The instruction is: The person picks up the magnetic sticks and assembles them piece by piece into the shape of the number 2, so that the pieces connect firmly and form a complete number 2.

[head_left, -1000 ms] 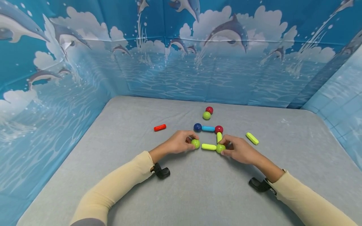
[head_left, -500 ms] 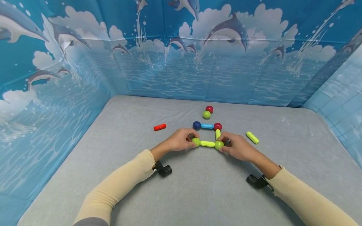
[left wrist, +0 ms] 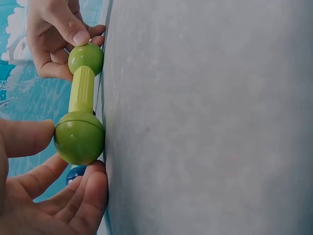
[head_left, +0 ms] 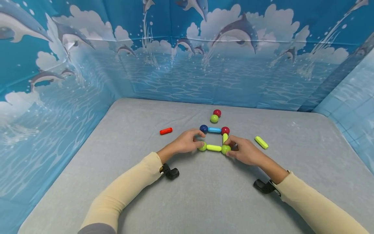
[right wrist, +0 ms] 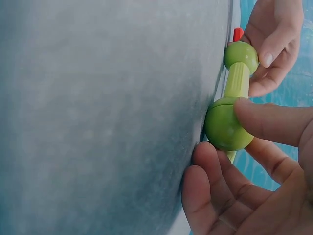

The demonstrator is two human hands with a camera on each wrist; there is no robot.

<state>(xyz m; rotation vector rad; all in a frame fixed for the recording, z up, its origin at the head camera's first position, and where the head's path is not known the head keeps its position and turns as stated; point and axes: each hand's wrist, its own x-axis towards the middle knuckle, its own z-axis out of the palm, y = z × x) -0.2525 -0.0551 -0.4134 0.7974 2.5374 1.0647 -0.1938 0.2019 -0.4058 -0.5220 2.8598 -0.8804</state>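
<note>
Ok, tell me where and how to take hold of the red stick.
Pinch the red stick across its middle, ideally from above with the left hand, the nearer of the hands. It is slim and lies flat with nothing touching it, its ends pointing roughly left and right, so thumb and fingertips should fit on its near and far long sides.

Green balls (left wrist: 79,142), lime rods (head_left: 214,148), dolphin-print backdrop (head_left: 181,78)

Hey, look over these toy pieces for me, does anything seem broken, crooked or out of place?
Nothing looks broken or spilled. The ball-and-rod shape does look unfinished: no rod shows between the blue ball and the left green ball, leaving that side open. A red rod and yellow rod lie apart from it.
</note>
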